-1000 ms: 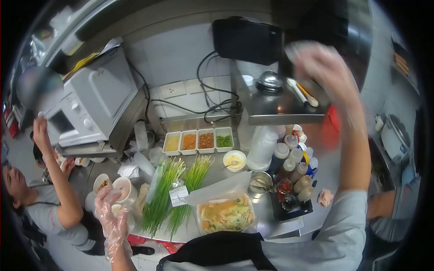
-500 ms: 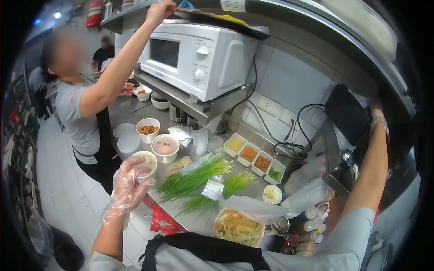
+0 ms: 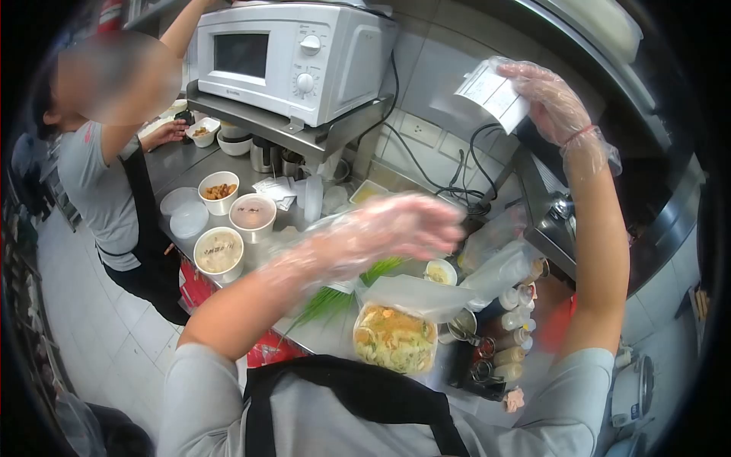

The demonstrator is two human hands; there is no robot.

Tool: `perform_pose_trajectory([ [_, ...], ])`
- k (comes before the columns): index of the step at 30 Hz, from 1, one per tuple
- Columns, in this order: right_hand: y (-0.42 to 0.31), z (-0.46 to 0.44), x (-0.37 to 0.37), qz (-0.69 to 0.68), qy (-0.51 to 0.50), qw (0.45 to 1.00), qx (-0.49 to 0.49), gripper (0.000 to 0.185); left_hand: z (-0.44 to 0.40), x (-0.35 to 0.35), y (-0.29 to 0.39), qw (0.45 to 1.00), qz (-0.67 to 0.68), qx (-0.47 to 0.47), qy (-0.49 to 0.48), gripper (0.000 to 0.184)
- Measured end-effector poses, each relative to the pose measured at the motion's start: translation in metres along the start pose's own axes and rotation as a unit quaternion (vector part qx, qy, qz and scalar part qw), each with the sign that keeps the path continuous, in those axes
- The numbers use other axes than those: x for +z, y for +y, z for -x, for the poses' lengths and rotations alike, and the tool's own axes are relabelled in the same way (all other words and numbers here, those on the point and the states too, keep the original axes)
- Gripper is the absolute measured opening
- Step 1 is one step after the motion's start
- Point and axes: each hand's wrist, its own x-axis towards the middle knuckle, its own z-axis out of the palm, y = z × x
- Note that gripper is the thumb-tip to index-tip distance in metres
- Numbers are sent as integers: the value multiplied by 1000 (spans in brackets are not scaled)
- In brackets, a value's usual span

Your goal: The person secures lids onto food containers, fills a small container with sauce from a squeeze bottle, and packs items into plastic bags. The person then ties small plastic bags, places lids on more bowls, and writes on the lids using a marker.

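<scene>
My right hand [image 3: 548, 103], in a clear plastic glove with a red band at the wrist, is raised at the upper right and pinches a printed paper receipt [image 3: 495, 95]. My gloved left hand [image 3: 403, 228] reaches across the counter with its fingers stretched out, slightly blurred and holding nothing visible. Beneath the left forearm lie green chives [image 3: 327, 303], mostly covered by it. In front of me a tray of noodle-like food [image 3: 392, 343] has a translucent lid [image 3: 419, 297] folded back. A small white cup [image 3: 440, 272] stands just below my left fingers.
White bowls of food [image 3: 219, 250] and clear lids [image 3: 189, 219] stand at the counter's left. A white microwave [image 3: 293, 61] sits on a steel shelf [image 3: 289, 114]. Sauce bottles [image 3: 518, 320] crowd the right side. A co-worker [image 3: 114, 183] in an apron reaches up at the left.
My right hand has come away from the black device and now holds a receipt. My left hand has swung right from beside the bowls across the counter. The view has shifted rightward.
</scene>
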Motion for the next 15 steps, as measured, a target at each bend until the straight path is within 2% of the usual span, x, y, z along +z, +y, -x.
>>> perform_pose_trajectory([
  [3, -9, 3, 37, 17, 44, 999, 6, 27, -31, 6, -6, 987, 142, 9, -67, 105],
  [4, -19, 11, 60, 22, 66, 998, 3, 20, -35, 1, -6, 985, 169, 20, -44, 108],
  [7, -29, 25, 76, 143, -56, 987, -39, 20, -42, -21, -6, 967, 249, 45, 34, 116],
  [8, -38, 28, 81, 263, -122, 955, -59, 26, -42, -32, -2, 958, 276, 50, 65, 117],
  [9, -34, 30, 92, 364, -129, 906, -170, 31, -44, -43, 0, 946, 305, 55, 96, 118],
  [10, -31, 32, 100, 391, -137, 886, -208, 31, -46, -54, 1, 943, 311, 81, 87, 103],
  [11, -29, 34, 107, 417, -144, 863, -246, 31, -49, -58, 1, 941, 293, 96, 136, 94],
  [13, -33, 42, 123, 486, -167, 818, -259, 30, -52, -58, 8, 932, 252, 124, 230, 75],
  [14, -30, 43, 126, 500, -191, 804, -260, 34, -58, -65, 8, 915, 273, 124, 268, 46],
  [15, -29, 45, 128, 507, -203, 803, -240, 34, -62, -64, 9, 917, 275, 123, 260, 46],
])
